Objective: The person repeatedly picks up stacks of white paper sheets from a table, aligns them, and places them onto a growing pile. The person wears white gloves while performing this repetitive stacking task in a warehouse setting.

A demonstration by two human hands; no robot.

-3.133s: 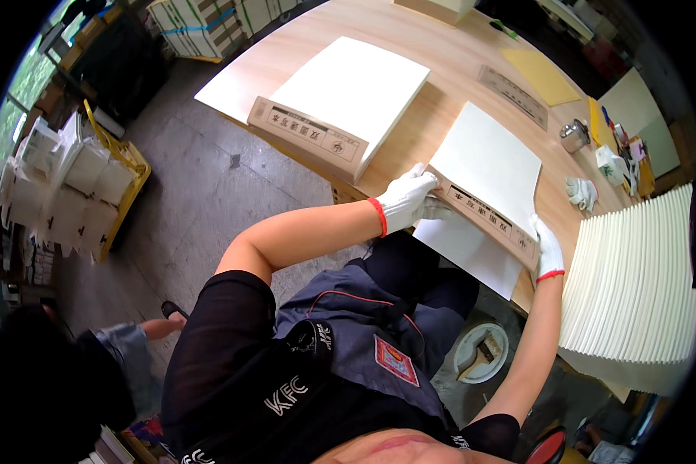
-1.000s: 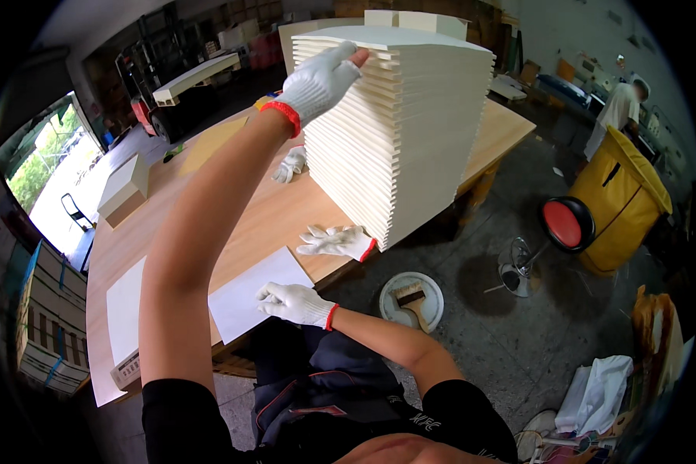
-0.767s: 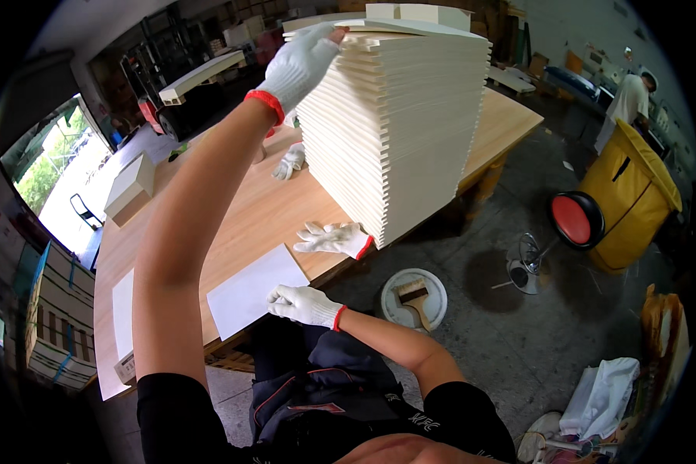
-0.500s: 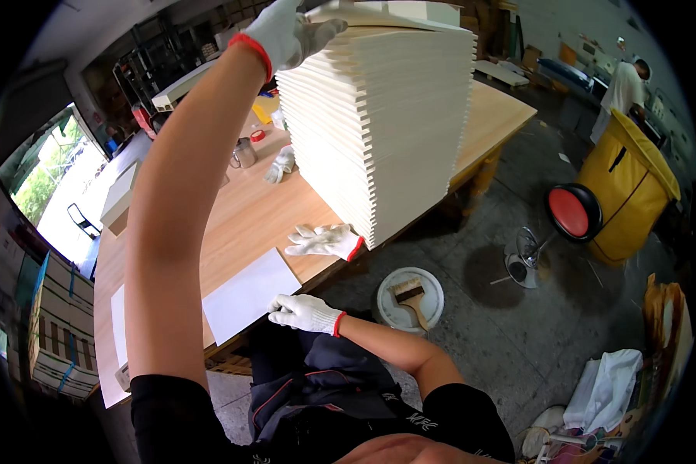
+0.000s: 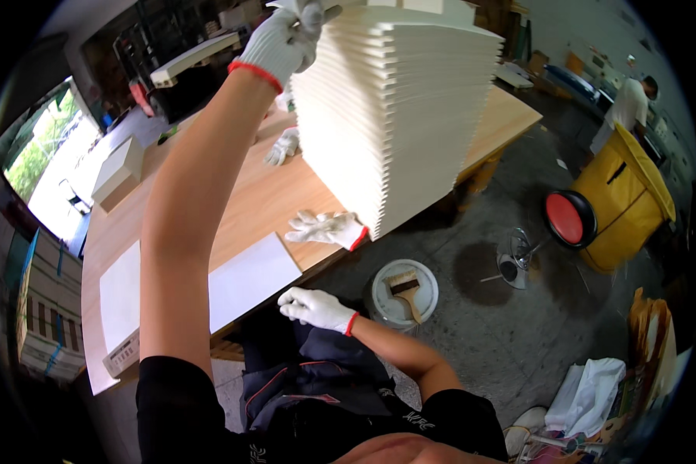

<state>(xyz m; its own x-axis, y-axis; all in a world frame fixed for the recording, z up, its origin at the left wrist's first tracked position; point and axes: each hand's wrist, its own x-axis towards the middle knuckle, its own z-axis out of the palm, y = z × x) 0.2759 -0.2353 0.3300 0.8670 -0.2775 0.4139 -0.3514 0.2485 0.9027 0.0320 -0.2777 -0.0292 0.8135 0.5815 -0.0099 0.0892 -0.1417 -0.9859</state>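
- Fingers of the right hand (image 5: 315, 308), in a white knit glove with a red cuff, lie spread and released at the near edge of the long pale wooden table (image 5: 263, 193), touching the corner of a flat white rectangular sheet (image 5: 243, 280); it grips nothing.
- Round white plastic bucket (image 5: 404, 292) stands on the grey concrete floor at three o'clock from that hand, just off the table edge; inside it lies a wide wooden-handled brush (image 5: 404, 286), bristles up.
- Spare white knit glove with a red cuff (image 5: 329, 228) lies on the table at twelve o'clock from the right hand, touching the foot of the tall stack of cream-white flat boards (image 5: 398, 108).
- Left hand (image 5: 282, 39), gloved the same way, is raised to the stack's top corner and pinches the edge of the uppermost board.
- Second spare white glove (image 5: 284, 145) lies at nine o'clock from the stack.
- Closed pale cardboard box (image 5: 118, 172) sits on the far end of the table, at ten o'clock.
- Big yellow bin (image 5: 622, 203) stands well apart at two o'clock; I cannot tell what is in it. A round red-topped stool (image 5: 568, 219) is just beside it.
- Against half a second ago, the left hand keeps its place at the stack's top, and the right hand has stayed on the sheet's corner.
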